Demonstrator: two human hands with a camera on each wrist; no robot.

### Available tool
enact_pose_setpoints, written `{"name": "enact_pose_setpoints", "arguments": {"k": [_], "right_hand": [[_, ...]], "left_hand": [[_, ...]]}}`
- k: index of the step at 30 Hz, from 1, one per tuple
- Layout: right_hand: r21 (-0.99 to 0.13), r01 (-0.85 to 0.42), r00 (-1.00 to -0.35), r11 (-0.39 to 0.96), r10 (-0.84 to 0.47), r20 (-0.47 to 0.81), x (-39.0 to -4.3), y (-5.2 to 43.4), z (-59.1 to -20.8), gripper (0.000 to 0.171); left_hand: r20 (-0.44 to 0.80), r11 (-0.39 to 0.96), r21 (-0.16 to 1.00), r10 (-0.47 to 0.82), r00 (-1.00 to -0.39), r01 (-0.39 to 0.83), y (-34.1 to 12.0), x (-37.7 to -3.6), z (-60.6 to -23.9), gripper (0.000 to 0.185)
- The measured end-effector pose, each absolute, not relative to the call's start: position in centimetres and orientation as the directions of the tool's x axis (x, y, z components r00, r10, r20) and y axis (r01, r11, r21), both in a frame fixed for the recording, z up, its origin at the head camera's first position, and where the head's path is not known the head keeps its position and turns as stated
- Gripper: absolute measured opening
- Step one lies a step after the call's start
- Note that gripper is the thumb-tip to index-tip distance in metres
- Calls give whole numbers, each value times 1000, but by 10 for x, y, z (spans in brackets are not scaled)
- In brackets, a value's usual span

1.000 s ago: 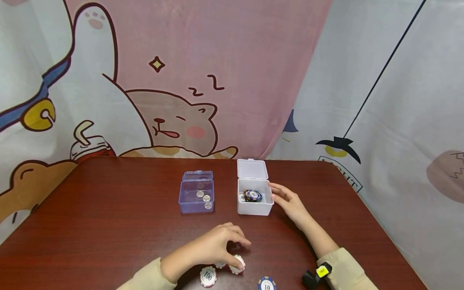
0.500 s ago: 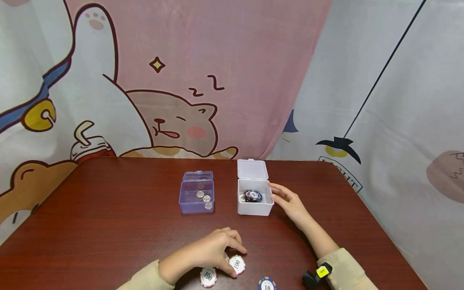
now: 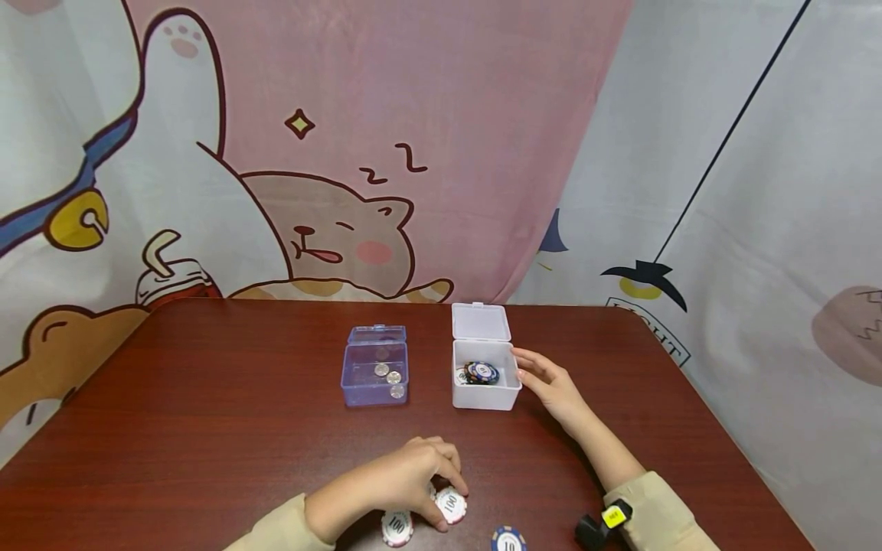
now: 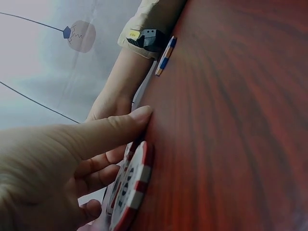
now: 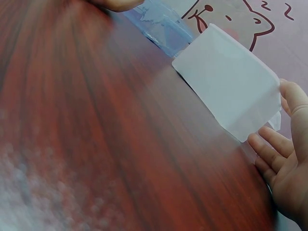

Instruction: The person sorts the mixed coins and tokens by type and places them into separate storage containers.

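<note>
Low on the table, my left hand (image 3: 413, 473) curves over a white 100 poker chip (image 3: 451, 503), its thumb and fingertips meeting the chip's edge as it lies flat. Another white 100 chip (image 3: 397, 528) lies under the heel of that hand, with a third chip mostly covered between them. In the left wrist view, a red-and-white chip edge (image 4: 139, 185) stands close to the thumb. My right hand (image 3: 554, 392) rests relaxed fingers against the right wall of an open white box (image 3: 485, 397) holding several chips. A blue 10 chip (image 3: 508, 540) lies at the bottom edge.
Left of the white box stands an open, see-through blue box (image 3: 372, 396) with several silver coins (image 3: 393, 378) inside. Both lids lean back. The reddish-brown table (image 3: 207, 413) ends at a printed curtain (image 3: 455, 92).
My left hand has drawn back and down, its fingers and thumb coming closer round the right-hand 100 chip, which has stayed put. My right hand has kept its place at the white box.
</note>
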State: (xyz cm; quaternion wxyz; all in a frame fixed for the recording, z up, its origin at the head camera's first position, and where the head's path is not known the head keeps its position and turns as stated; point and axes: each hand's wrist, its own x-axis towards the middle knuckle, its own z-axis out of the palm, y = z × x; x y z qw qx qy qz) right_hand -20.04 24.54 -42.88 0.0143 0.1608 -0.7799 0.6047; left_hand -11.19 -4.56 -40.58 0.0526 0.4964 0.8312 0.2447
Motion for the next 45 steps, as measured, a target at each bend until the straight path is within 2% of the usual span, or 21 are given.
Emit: {"name": "enact_pose_setpoints", "arguments": {"k": [16, 25, 35, 45], "right_hand": [[-940, -260, -951, 223, -228, 209, -200, 246, -428, 42], [-932, -269, -949, 243, -233, 213, -186, 237, -405, 41], [-930, -267, -949, 252, -235, 208, -186, 236, -403, 41], [-933, -261, -953, 247, -221, 208, -201, 245, -429, 42]], "left_hand": [[236, 357, 446, 837, -493, 821, -44, -112, -408, 36], [282, 357, 512, 789, -546, 781, -41, -115, -405, 38], [344, 342, 559, 733, -586, 756, -42, -124, -399, 37], [378, 343, 596, 678, -631, 726, -36, -134, -386, 38]]}}
